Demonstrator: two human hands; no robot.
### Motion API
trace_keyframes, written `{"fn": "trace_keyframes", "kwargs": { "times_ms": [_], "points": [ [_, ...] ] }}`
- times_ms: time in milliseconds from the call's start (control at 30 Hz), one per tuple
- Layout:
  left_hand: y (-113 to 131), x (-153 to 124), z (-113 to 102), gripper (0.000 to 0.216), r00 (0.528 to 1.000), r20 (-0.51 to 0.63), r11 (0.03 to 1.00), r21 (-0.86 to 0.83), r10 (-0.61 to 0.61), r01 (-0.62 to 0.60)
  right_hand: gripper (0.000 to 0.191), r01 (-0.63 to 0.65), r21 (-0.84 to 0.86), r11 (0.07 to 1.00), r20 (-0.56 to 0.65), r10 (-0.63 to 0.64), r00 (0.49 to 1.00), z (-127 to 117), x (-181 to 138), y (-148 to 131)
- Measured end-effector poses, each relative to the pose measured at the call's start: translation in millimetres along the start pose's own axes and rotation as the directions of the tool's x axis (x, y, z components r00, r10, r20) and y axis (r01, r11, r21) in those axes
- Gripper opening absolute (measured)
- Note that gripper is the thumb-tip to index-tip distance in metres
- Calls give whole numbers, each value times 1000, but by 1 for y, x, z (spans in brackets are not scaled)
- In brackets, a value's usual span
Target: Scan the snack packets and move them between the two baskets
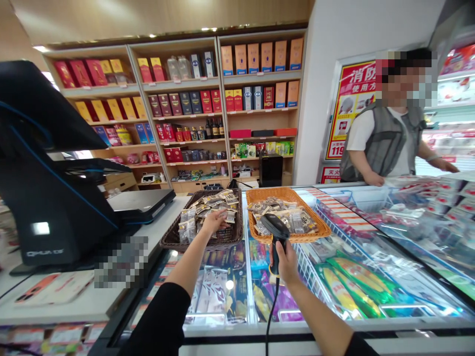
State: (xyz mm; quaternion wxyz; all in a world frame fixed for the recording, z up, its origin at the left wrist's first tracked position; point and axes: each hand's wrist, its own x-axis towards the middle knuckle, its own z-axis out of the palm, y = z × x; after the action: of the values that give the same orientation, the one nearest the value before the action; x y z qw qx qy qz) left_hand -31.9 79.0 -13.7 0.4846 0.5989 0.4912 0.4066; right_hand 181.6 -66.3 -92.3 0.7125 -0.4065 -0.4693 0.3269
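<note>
Shelves (267, 118) of boxed goods fill the bkgd, & off to our left a worktop (81, 307) carries a till (63, 217), a flat scale (141, 204) & a phone (55, 289). Straight ahead is a glass-topped freezer (401, 324), w/ 2 wicker baskets side by side on it: a dark basket (228, 236) on the left, an orange basket (323, 231) on the right, each w/ a heap of small pkts (187, 227). Our left grip (215, 221) is over the pkts in the dark basket, fingers stretched out; can't tell if one is pinched. Our right grip (285, 257) is wrapped round the handle of a black scanner (277, 228), head raised in front of the orange basket, cable (272, 311) trailing down twd us. Step in hand, as we judge it: singling out a pkt on the left, scanner at the ready. Next move prob. calls for a firm pinch on just 1 pkt, its label turned to the scanner & the R wrist angled to suit; they overlap, so neighbours could come along. Far right, a person (393, 143) in a vest stands behind the freezer, well apart from our reach.
</note>
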Motion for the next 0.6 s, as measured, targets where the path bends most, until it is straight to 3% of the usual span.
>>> {"fn": "trace_keyframes", "kwargs": {
  "times_ms": [133,300,400,600],
  "points": [
    [-4,-2,-4,85,993,112,993,-112,-32,45,33,24,-42,999,55,-21,998,4,-4,-3],
    [-4,-6,-9,89,977,200,972,-205,-76,117,35,60,-105,993,83,-51,995,11,-9,-8],
    [-7,-6,-9,95,973,193,972,-173,-126,161,36,62,-106,992,76,-54,996,13,-10,-8],
    [-9,-1,-8,67,983,84,986,-24,-163,166,34,51,-134,990,103,-38,994,9,-9,-5]
  ]
}}
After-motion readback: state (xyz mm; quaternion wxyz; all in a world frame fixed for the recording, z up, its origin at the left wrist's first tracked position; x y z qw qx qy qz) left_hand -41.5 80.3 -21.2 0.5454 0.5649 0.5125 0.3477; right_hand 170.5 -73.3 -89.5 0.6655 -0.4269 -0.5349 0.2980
